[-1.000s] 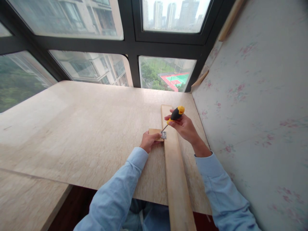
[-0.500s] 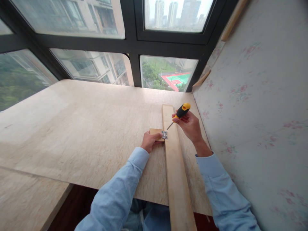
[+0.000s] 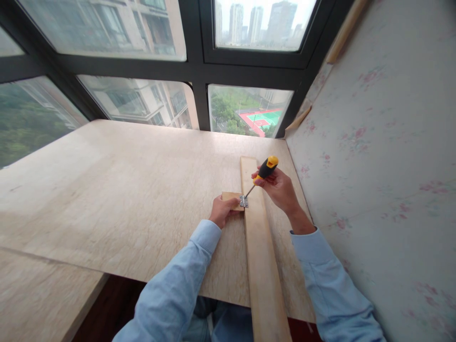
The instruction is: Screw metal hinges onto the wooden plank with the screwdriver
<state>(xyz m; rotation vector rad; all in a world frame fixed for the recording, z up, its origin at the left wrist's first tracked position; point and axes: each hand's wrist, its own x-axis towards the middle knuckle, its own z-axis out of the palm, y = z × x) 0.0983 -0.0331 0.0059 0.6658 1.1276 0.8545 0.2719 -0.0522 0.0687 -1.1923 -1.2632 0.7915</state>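
My right hand (image 3: 280, 187) is closed around a yellow-and-black screwdriver (image 3: 268, 167), which slants down to the left. Its tip meets the upper part of a small silver hinge (image 3: 244, 202). The hinge spans the joint between a small wooden block (image 3: 230, 195) and a long wooden board (image 3: 261, 247). Pinched in my left hand (image 3: 223, 210) is the small block, thumb on top beside the hinge and fingers partly hidden beneath. Whether a screw sits under the tip is too small to tell.
The board lies lengthwise on a beige marble-patterned countertop (image 3: 142, 190) and juts past its front edge. Floral wallpaper (image 3: 374, 166) rises close on the right. Dark-framed windows (image 3: 197, 71) stand behind the counter. A lower ledge (image 3: 39, 289) is at the front left.
The screwdriver has moved slightly down and left, its tip going from just above the hinge onto it. My left hand keeps its hold on the block.
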